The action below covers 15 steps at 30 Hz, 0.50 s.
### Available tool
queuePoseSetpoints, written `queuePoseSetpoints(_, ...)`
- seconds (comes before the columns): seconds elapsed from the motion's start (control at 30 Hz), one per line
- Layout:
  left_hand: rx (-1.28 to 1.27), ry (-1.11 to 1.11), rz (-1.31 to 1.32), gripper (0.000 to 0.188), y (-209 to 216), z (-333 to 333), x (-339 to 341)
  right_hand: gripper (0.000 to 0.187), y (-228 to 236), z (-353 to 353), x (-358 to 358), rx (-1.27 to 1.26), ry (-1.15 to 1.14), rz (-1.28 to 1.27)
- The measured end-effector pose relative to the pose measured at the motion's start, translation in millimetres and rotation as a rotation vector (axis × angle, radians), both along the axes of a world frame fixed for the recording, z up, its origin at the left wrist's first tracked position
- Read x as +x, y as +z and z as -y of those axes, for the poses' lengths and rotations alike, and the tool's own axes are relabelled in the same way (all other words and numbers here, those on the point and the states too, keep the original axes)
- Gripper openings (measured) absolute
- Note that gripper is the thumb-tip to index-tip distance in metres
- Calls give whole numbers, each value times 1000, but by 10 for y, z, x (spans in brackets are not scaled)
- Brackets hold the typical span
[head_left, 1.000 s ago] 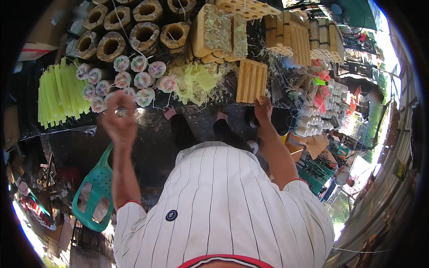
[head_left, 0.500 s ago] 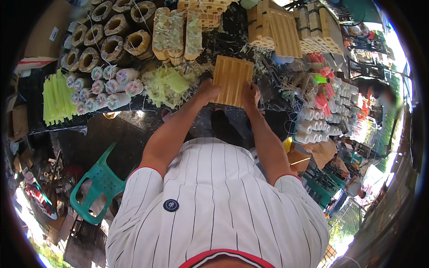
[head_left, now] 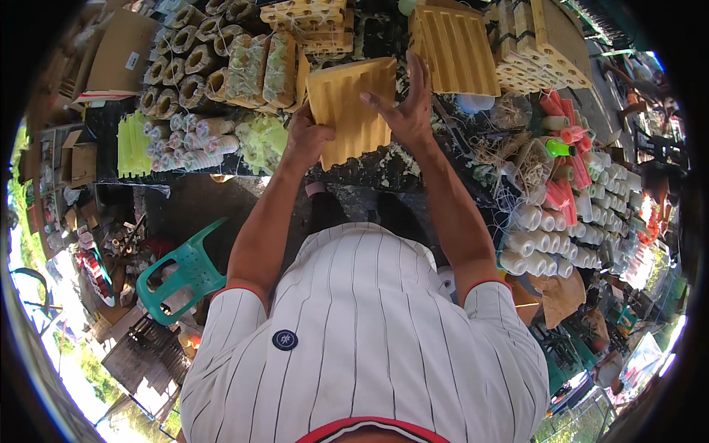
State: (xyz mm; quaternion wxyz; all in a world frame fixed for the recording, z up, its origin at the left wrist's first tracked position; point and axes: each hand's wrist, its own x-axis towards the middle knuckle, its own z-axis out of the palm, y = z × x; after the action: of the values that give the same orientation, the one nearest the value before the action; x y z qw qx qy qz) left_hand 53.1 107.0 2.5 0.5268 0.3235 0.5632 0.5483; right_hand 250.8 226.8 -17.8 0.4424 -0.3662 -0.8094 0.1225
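Observation:
A yellow-tan wooden board (head_left: pixel 347 114) with parallel grooves is tilted above the dark work table. My left hand (head_left: pixel 306 139) is closed round its left edge, with the thumb on the front face. Beside the board's right edge is my right hand (head_left: pixel 413 117), open, its fingers stretched upward and apart and its thumb reaching across the face. I cannot tell whether that thumb touches the wood. Another grooved board (head_left: pixel 452 55) leans to the right of my right hand. Left of the held board are tied blocks (head_left: pixel 281 70) topped with pale scraps.
Hollow brown tubes (head_left: pixel 192 90), wrapped white rolls (head_left: pixel 199 144) and pale green strips (head_left: pixel 134 145) lie at the left. Drilled wooden blocks (head_left: pixel 543 48) stand at the back right. Several white rolls (head_left: pixel 535 244) and a green bottle (head_left: pixel 559 148) are further right. A green plastic chair (head_left: pixel 185 269) stands lower left.
The board has moved up, slightly left, and tilted. My right hand has let go of its right edge and opened out. My left hand still holds the board.

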Motion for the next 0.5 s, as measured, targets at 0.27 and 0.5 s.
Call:
queuePoseSetpoints(0.27, -90, -101, -117, 60, 78, -17, -22, 97, 253, -77, -160, -470, 63, -86)
queuePoseSetpoints(0.5, -123, -198, -311, 63, 199, 5, -18, 73, 204, 5, -186, -562, 30, -116)
